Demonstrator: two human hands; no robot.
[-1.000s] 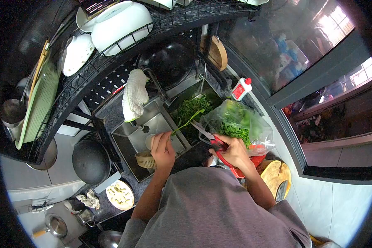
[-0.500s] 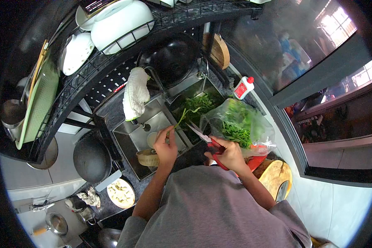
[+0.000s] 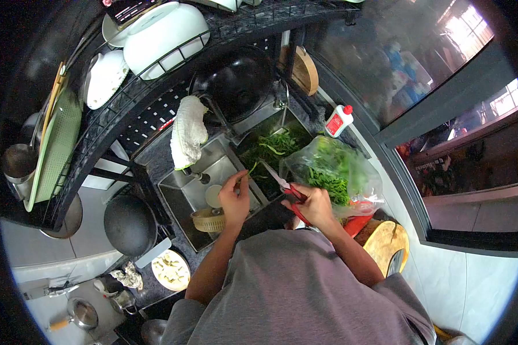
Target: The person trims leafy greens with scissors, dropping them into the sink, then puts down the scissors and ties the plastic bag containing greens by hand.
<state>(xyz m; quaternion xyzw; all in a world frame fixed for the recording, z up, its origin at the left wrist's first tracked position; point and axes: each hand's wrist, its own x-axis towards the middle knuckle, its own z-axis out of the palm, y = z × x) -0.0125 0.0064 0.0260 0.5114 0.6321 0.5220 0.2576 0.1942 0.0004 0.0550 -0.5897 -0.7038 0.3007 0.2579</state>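
Over the divider of the double sink, my left hand [image 3: 235, 195] pinches a short green stem [image 3: 251, 169]. My right hand [image 3: 313, 205] is wrapped round the red handles of the scissors [image 3: 280, 180], whose blades point up and left, close to the stem but apart from it. Cut greens [image 3: 279, 144] lie in the right basin beyond the blades, with a loose green piece on top. A clear plastic bag of leafy greens [image 3: 334, 172] rests right of that basin, beside my right hand.
A beige strainer basket [image 3: 208, 221] and a pale cup [image 3: 213, 196] are in the left basin [image 3: 181, 190]. A white cloth [image 3: 188, 132] hangs by the faucet. A red-capped bottle [image 3: 339, 121], round wooden board [image 3: 385, 244] and plate of pale pieces [image 3: 171, 269] stand around the sink.
The stem in my left hand is shorter, and a green piece now lies on the greens in the right basin. The scissors have shifted slightly, their blades closer together.
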